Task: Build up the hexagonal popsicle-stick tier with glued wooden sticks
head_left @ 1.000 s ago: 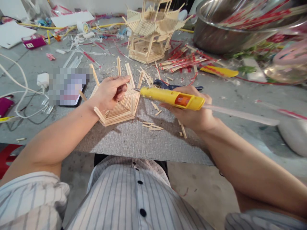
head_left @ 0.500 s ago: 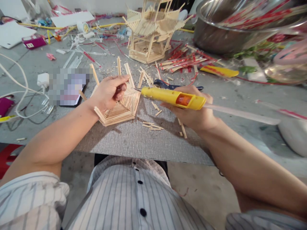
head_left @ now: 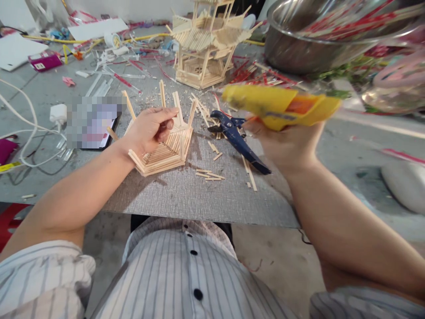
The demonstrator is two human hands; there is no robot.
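My right hand [head_left: 287, 141] is wrapped round a yellow hot glue gun [head_left: 272, 106], raised over the table with its nozzle pointing left; motion blurs it. A pale glue stick [head_left: 372, 122] trails from its back end. My left hand [head_left: 154, 128] is closed in a pinch above a hexagonal stick frame [head_left: 164, 166] with short upright posts. Whatever lies between those fingertips is too small to make out. Dark blue cutting pliers [head_left: 237, 139] rest on the table between the frame and my right hand. Short cut sticks [head_left: 210, 174] lie just right of the frame.
A finished-looking stick pavilion [head_left: 202, 53] stands at the back. Right of it is a metal basin [head_left: 295, 53] with red-wrapped sticks. A phone [head_left: 99, 126], partly blurred out, and a white charger cable [head_left: 33, 119] lie left. Scraps litter the grey table [head_left: 199, 201].
My right hand has drawn the glue gun away from the stick frame, to the right and slightly up. The pliers, formerly mostly covered, now show. My left hand has stayed in place.
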